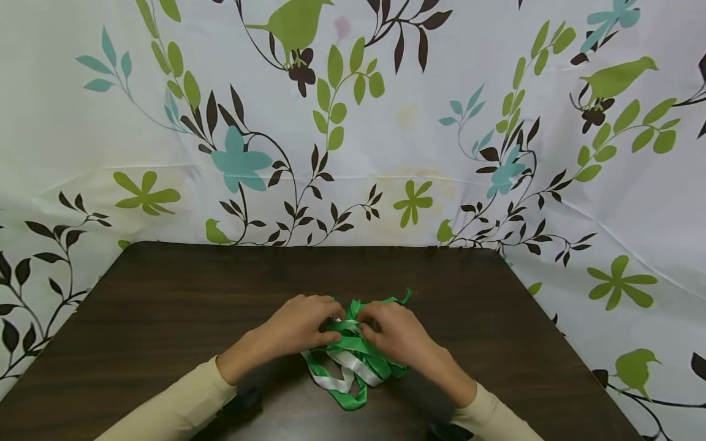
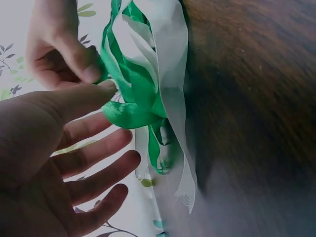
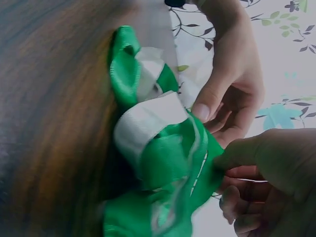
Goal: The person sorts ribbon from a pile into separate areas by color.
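Note:
A tangled bundle of green and white satin ribbon (image 1: 353, 358) lies on the dark table between both hands. My left hand (image 1: 300, 321) is at the bundle's left side; in the left wrist view its thumb reaches the green ribbon (image 2: 131, 114), with the other fingers spread apart. From the right, my right hand (image 1: 399, 334) pinches a green strand at the top of the bundle. The right wrist view has its thumb pressed on the green ribbon (image 3: 207, 170), with its fingers bent behind. A white strand (image 2: 173, 74) hangs beside the knotted part.
The dark wooden table (image 1: 193, 294) extends around the bundle. Behind it hangs a white cloth (image 1: 386, 135) printed with leaves, flowers and birds. A thin green ribbon end (image 1: 407, 296) points toward the far side.

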A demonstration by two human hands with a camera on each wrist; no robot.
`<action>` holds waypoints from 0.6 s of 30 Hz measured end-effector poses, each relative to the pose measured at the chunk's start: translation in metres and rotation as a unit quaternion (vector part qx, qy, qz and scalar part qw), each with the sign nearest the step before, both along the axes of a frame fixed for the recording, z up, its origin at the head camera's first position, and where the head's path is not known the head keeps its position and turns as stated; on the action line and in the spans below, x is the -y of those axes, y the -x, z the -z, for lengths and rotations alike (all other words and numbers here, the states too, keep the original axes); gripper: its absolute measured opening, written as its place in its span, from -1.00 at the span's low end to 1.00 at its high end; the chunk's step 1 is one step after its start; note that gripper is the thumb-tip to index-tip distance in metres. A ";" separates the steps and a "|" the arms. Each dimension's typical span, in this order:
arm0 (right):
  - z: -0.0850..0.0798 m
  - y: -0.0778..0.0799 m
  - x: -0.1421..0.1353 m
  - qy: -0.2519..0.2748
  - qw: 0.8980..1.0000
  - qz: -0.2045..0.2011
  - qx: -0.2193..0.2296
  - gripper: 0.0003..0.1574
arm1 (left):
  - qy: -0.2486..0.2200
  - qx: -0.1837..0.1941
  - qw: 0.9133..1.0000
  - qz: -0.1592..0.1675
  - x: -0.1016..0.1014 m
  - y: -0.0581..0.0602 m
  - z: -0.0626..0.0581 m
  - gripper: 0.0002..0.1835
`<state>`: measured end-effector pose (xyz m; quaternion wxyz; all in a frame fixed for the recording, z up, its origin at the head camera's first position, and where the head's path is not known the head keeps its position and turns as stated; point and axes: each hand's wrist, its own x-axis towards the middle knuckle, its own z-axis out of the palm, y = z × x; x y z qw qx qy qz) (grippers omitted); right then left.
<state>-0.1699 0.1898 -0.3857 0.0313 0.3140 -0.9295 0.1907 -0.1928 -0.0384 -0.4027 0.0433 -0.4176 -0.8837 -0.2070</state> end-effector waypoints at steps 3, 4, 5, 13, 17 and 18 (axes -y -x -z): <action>-0.006 -0.002 0.000 0.015 1.000 0.002 -0.008 -0.87 | -0.020 -0.018 1.000 -0.001 -0.001 0.000 -0.002 -0.70; -0.009 -0.003 0.000 0.020 1.000 0.001 -0.011 -0.86 | -0.028 -0.026 0.999 -0.001 -0.002 0.000 -0.003 -0.73; -0.011 -0.004 0.000 0.025 1.000 0.000 -0.013 -0.86 | -0.038 -0.033 0.999 -0.001 -0.002 -0.001 -0.005 -0.75; -0.032 -0.014 0.000 0.061 0.998 -0.001 -0.033 -0.86 | -0.078 -0.031 0.996 -0.013 -0.005 -0.008 -0.014 -0.78; -0.041 -0.019 -0.001 0.098 0.995 -0.017 -0.022 -0.87 | -0.089 -0.058 0.994 -0.022 -0.009 -0.018 -0.018 -0.68; -0.043 -0.020 -0.001 0.105 0.994 -0.020 -0.018 -0.88 | -0.090 -0.079 0.992 -0.025 -0.010 -0.021 -0.019 -0.66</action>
